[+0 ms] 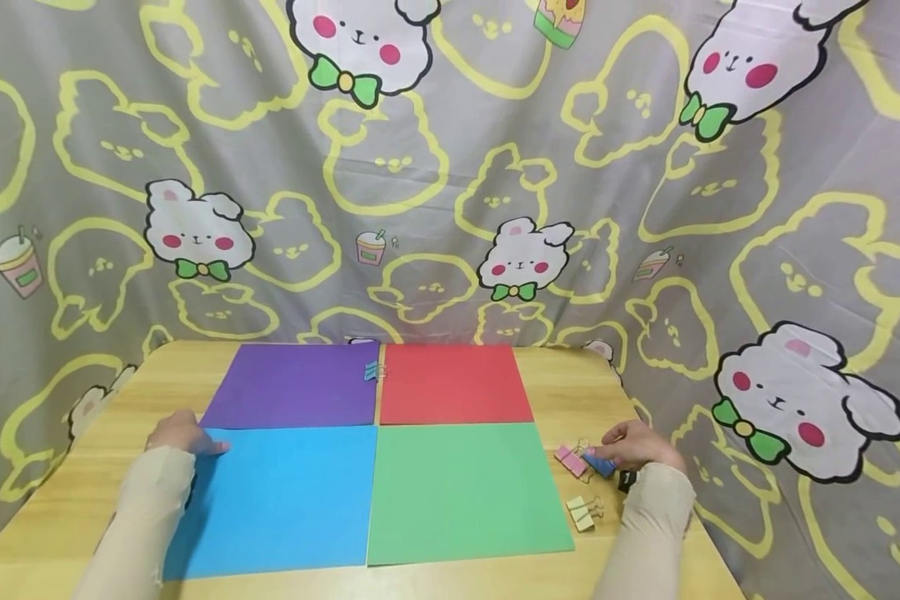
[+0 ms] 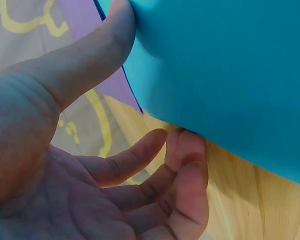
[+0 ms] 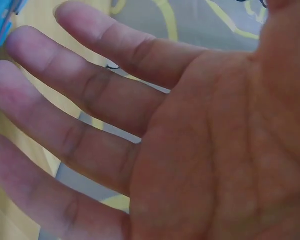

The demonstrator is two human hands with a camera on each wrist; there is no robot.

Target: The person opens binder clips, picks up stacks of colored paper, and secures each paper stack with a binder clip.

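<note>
Hanging behind the bench [image 1: 285, 586] is a grey patterned cloth [image 1: 412, 229]. Four coloured sheets lie two by two: blue sheet [image 1: 292, 500] near left, green sheet [image 1: 465, 496] near right, purple sheet [image 1: 300, 383] far left, red sheet [image 1: 453, 383] far right. Left hand [image 1: 182, 434] is at the blue sheet's left edge, relaxed; thumb lies over the sheet, other fingers curl loosely beside the edge. Right hand [image 1: 640, 446] is right of the green sheet, fingertips at a blue clip [image 1: 602, 466]; cannot tell whether they pinch it. Pink clip [image 1: 570, 461] lies just left of that, yellow clip [image 1: 581, 515] nearer the person. Turquoise clip [image 1: 371, 372] sits at the purple sheet's right edge.
</note>
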